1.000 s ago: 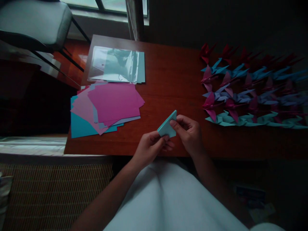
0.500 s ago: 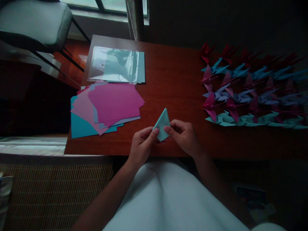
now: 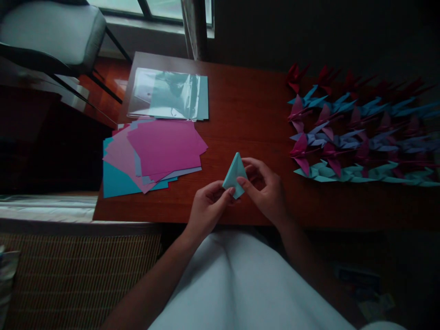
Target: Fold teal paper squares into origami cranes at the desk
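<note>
A pale mint sheet of origami paper (image 3: 235, 175), folded into a narrow kite shape, is held between both hands just above the table's near edge, its long point facing away from me. My left hand (image 3: 210, 204) pinches its lower left corner between thumb and fingers. On the other side, my right hand (image 3: 264, 189) grips the right edge, thumb on top and index finger curled behind. The fingers behind the paper are partly hidden.
Fanned coloured paper sheets (image 3: 165, 146) lie on the wooden table (image 3: 240, 110) at left, with a clear plastic packet of paper (image 3: 168, 94) beyond. Rows of folded paper cranes (image 3: 343, 137) fill the right side. A chair (image 3: 55, 34) stands at the far left.
The folded paper has shifted slightly right and turned a little. My left thumb has slid down towards its bottom tip, and my right index finger has moved up along the edge.
</note>
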Demonstrator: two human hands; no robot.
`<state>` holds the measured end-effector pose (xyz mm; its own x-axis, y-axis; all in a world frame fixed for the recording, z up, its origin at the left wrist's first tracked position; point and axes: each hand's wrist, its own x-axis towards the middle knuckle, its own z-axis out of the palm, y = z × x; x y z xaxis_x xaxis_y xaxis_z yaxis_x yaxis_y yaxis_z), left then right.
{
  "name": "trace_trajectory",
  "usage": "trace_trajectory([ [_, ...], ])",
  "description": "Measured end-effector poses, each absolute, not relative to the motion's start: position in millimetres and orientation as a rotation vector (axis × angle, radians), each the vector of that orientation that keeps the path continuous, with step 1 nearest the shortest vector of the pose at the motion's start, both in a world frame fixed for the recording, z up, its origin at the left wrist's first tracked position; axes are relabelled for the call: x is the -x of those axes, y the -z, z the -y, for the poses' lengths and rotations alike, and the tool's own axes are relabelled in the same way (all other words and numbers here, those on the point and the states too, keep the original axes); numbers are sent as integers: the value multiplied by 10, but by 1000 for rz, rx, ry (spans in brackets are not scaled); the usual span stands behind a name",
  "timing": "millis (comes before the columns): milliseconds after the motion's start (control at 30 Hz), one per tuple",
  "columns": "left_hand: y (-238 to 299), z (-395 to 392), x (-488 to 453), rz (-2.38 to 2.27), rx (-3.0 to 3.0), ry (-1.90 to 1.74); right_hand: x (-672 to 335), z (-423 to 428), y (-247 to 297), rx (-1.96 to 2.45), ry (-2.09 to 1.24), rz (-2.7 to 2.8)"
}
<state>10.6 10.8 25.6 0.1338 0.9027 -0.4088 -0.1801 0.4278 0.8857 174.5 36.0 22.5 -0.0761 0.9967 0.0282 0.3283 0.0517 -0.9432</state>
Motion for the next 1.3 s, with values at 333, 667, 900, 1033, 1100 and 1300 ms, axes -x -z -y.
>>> trace_trajectory([
  [333, -228, -116, -154, -1219, -806, -968, -1653, -303, -260, 1277, -779, 1594],
  [667, -240, -115, -164, -1197, -801, -1012, -1691, -343, -202, 1285, -967, 1434],
  [900, -249, -121, -132, -1230, -716, -957, -1710, -325, -219, 1275, -827, 1523],
  [1033, -254, -139, -130, -1219, -646, -972, -1737, -307, -272, 1262, -682, 1674],
  [1100, -254, -146, -133, -1196, -607, -987, -1748, -305, -287, 1185, -650, 1758],
  [1300, -219, -152, -135, -1121, -525, -1025, -1768, -294, -242, 982, -633, 1872],
])
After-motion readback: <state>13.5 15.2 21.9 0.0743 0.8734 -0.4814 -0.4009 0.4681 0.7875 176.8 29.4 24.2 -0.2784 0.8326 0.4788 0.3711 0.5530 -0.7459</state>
